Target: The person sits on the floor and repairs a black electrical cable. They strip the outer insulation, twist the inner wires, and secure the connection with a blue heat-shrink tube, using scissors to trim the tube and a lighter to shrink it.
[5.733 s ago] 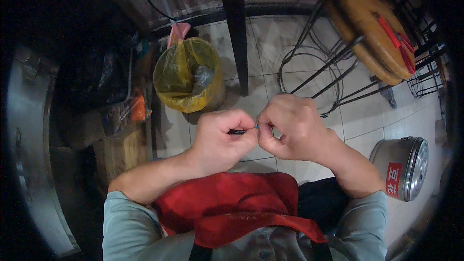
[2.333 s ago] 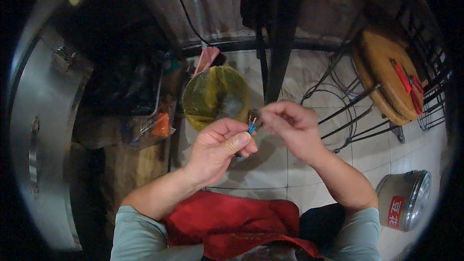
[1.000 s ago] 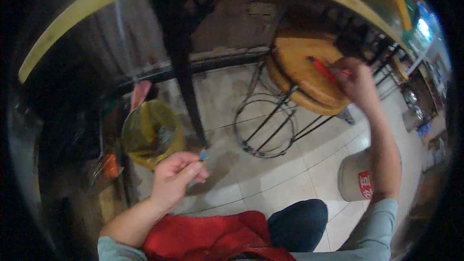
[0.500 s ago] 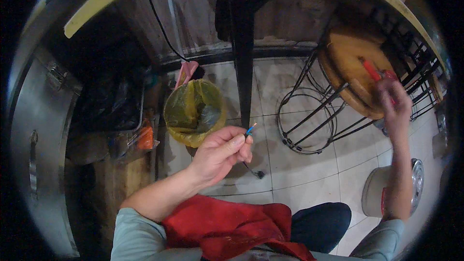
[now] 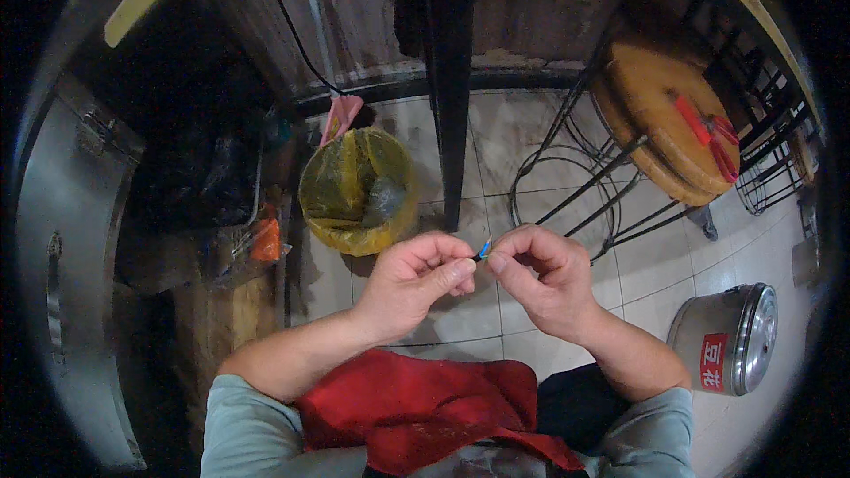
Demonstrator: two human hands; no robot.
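Note:
My left hand (image 5: pixel 423 279) is closed around a black cable, pinching it near its stripped end between thumb and forefinger. A blue wire (image 5: pixel 485 249) sticks up from that end, in the narrow gap between my two hands. Thumb and fingertips of my right hand (image 5: pixel 547 279) meet at the same wire end, touching it in a pinch. Most of the cable is hidden by my left hand. Away to the right, red-handled scissors (image 5: pixel 724 149) lie on a round wooden stool (image 5: pixel 642 80), beside a red strip-shaped piece (image 5: pixel 691 119).
A bin with a yellow liner (image 5: pixel 354 235) stands ahead on the left, by a pink dustpan (image 5: pixel 341 115). A black table post (image 5: pixel 450 124) rises ahead. On the right floor sits a lidded metal pot (image 5: pixel 699 327). A steel cabinet (image 5: pixel 71 283) borders the left.
My right hand has let go of the red tool on the stool and come back to the middle, where it now pinches the wire end. My left hand keeps the cable.

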